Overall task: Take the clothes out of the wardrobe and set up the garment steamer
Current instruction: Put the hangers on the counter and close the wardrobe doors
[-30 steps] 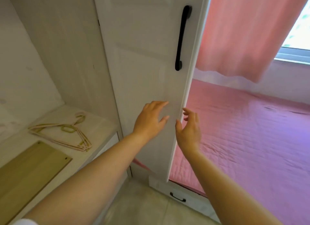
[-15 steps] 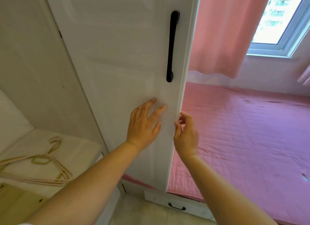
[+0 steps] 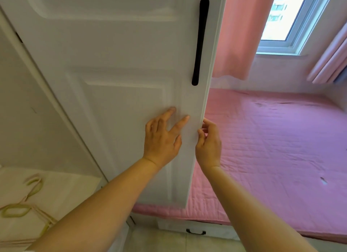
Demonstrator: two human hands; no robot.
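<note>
A white wardrobe door [image 3: 116,67] with a long black handle [image 3: 200,41] stands open in front of me. My left hand [image 3: 163,137] lies flat against the door's face below the handle, fingers spread. My right hand [image 3: 208,142] pinches the door's free edge with thumb and fingers. To the left is the wardrobe's open interior, where a few bare pale hangers [image 3: 24,208] lie on a light shelf [image 3: 62,188]. No clothes and no steamer are in view.
A bed with a pink quilted cover [image 3: 272,148] lies to the right, behind the door. A pink curtain [image 3: 244,32] hangs beside a bright window [image 3: 285,15]. Below the bed is a white drawer with a black pull [image 3: 196,232]. Tiled floor lies at my feet.
My view has lifted and drawn closer to the door. My left hand came flat onto the door face and my right hand closed on its edge.
</note>
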